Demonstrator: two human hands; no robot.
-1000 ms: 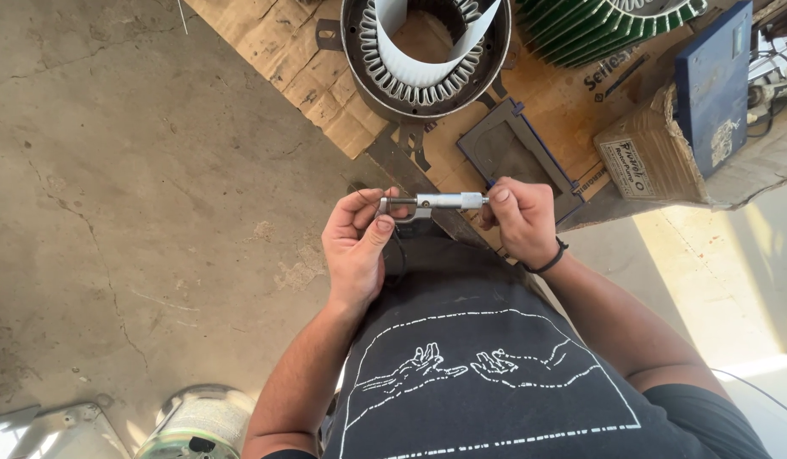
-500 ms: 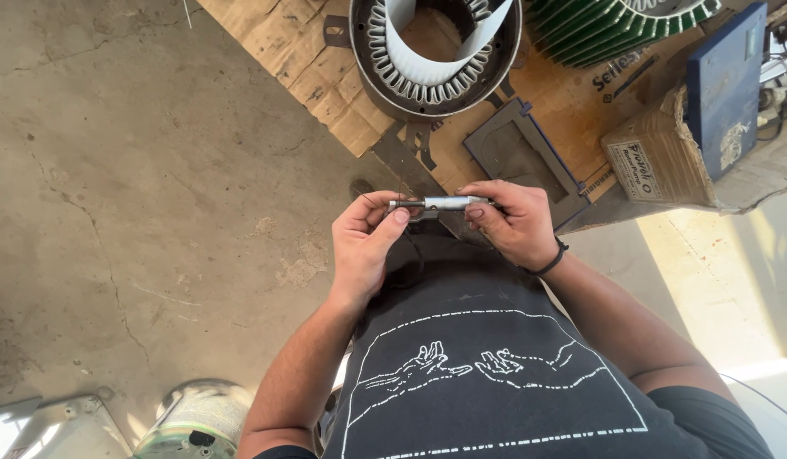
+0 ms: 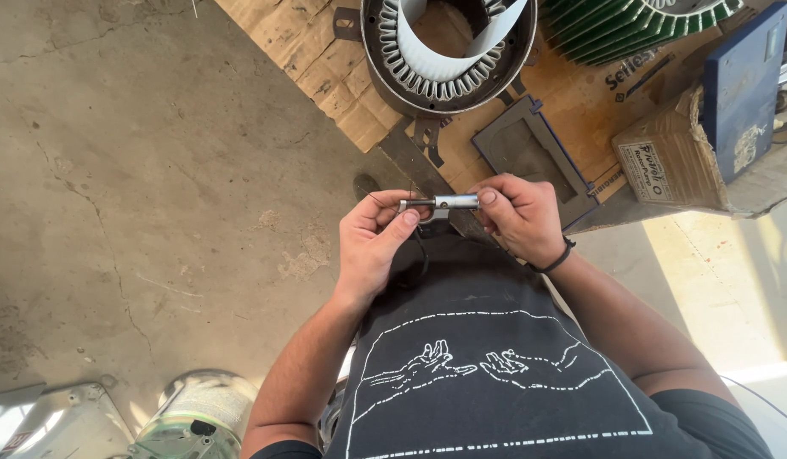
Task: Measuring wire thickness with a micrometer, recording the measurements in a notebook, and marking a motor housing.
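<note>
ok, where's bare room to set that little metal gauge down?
Bare concrete floor left of the left hand, between the cardboard sheet and the can below. Crowded: the cardboard holds the stator ring, grey frame, boxes. Both hands hold the gauge.

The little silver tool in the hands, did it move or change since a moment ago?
Hardly. The micrometer sits between the same left hand and right hand, fingers only slightly shifted. Nothing was let go. The motor stator on the cardboard stayed put.

We hold a small metal micrometer (image 3: 440,204) between our left hand (image 3: 372,242) and right hand (image 3: 517,217). A round motor stator (image 3: 448,51) sits on cardboard (image 3: 325,59) beyond.
</note>
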